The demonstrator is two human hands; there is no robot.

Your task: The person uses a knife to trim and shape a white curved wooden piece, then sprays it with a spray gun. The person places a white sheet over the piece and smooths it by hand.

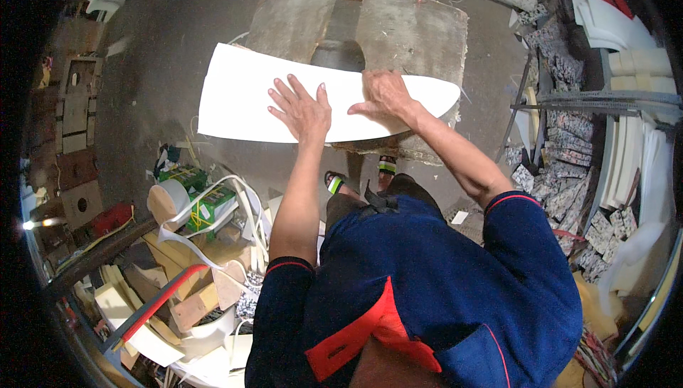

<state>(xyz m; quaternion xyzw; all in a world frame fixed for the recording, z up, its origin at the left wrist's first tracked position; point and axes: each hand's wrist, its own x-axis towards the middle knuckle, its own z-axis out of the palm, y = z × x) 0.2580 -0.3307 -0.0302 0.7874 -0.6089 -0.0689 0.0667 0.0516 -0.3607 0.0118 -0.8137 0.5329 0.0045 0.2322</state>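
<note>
Touching the long white tapered panel (252,96), upper centre: your left hand (306,112), fingers spread; right hand (388,95), fingers curled, grip unclear.

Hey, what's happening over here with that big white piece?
A person has both bare hands on a curved white panel lying across a worn, slotted tabletop. The left hand rests on it with fingers spread; the right hand is at its far edge, fingers bent, though whether they grip is unclear. Speckled foam pieces are piled off to the right.
</note>
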